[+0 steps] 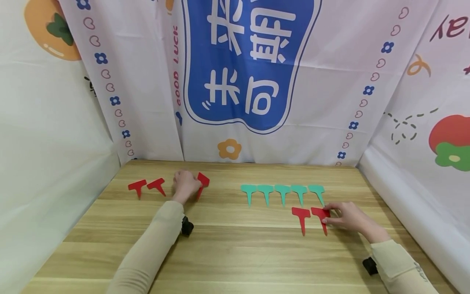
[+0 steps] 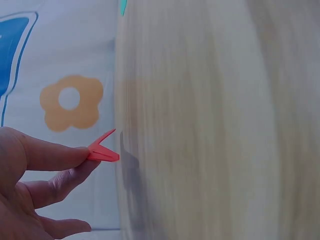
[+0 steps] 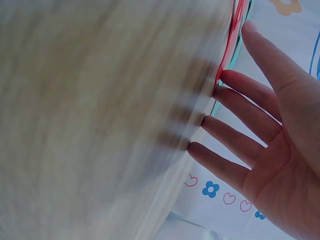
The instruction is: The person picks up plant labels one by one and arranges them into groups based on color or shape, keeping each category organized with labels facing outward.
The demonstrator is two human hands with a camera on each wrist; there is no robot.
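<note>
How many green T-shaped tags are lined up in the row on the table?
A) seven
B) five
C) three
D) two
B: the head view shows five green tags side by side on the table, with two red tags just in front of them, near the right hand.

wooden table (image 1: 235, 253) | printed white cloth backdrop (image 1: 330, 81) on three sides | blue panel (image 1: 249, 61)
</note>
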